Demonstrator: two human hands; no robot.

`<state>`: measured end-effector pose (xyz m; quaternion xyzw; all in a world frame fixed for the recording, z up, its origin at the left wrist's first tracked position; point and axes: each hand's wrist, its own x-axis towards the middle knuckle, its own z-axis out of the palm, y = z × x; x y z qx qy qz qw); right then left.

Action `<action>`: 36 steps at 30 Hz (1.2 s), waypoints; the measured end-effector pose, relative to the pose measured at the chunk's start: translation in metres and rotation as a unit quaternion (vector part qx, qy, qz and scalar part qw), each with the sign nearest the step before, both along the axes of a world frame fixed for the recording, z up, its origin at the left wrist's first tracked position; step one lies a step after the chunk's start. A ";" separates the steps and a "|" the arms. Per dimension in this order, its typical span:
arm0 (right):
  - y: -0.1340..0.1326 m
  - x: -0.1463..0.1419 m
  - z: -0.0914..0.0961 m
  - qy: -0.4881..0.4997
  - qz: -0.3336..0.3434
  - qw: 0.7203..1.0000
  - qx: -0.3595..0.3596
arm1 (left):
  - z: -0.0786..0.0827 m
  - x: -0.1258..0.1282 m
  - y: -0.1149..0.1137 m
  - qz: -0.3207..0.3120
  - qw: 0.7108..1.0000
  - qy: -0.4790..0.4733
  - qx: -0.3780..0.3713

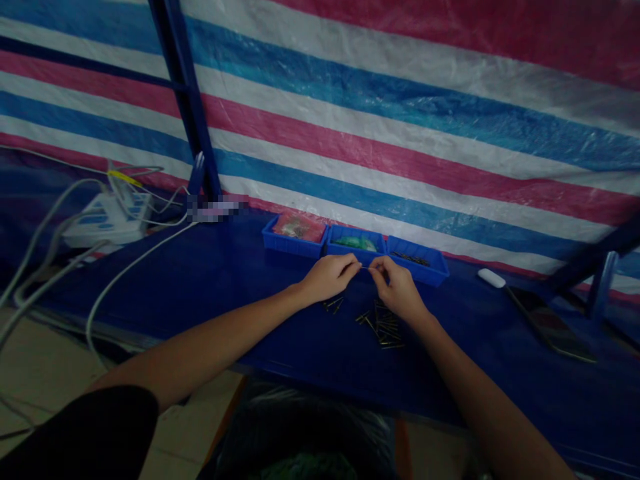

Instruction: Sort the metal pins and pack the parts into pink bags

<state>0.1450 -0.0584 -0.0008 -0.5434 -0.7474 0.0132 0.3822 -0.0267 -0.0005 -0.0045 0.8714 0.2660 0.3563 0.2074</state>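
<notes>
Above the blue table, my left hand (329,277) and my right hand (397,288) face each other with fingertips pinched. A thin, pale, wire-like piece (365,268) spans the small gap between them, its ends hidden in the fingers. Below my right hand lies a loose pile of slim dark brass-coloured pins (385,327). A smaller group of similar pins (334,305) is under my left hand. Just behind the hands stand three joined blue bins: the left bin (293,247) holds a reddish bag, the middle bin (334,251) a green bag, the right bin (430,273) dark slender parts.
A white power strip (107,223) with tangled cables (125,270) sits at the left. At the right lie a dark phone (550,320) and a small white object (491,278). Blue metal posts (187,93) and a striped plastic sheet (400,120) stand behind the table (225,293).
</notes>
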 end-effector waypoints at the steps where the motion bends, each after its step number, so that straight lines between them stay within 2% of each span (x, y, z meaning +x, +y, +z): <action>1: 0.000 0.000 0.001 0.000 -0.007 1.000 0.000 | 0.000 0.000 0.000 -0.001 1.000 -0.005 -0.003; 7: -0.002 0.000 0.002 -0.017 -0.014 1.000 -0.011 | -0.002 0.001 0.000 -0.011 1.000 -0.017 -0.006; 14: -0.001 0.000 -0.001 0.011 0.018 0.999 -0.032 | 0.000 0.000 0.000 0.034 0.999 -0.010 0.004; 26: -0.001 0.002 0.001 -0.022 -0.013 1.000 0.000 | 0.000 0.001 -0.002 0.018 1.000 -0.025 -0.005; 36: -0.001 -0.001 0.000 0.007 0.010 1.000 -0.017 | 0.000 0.001 -0.001 0.022 1.000 0.001 0.014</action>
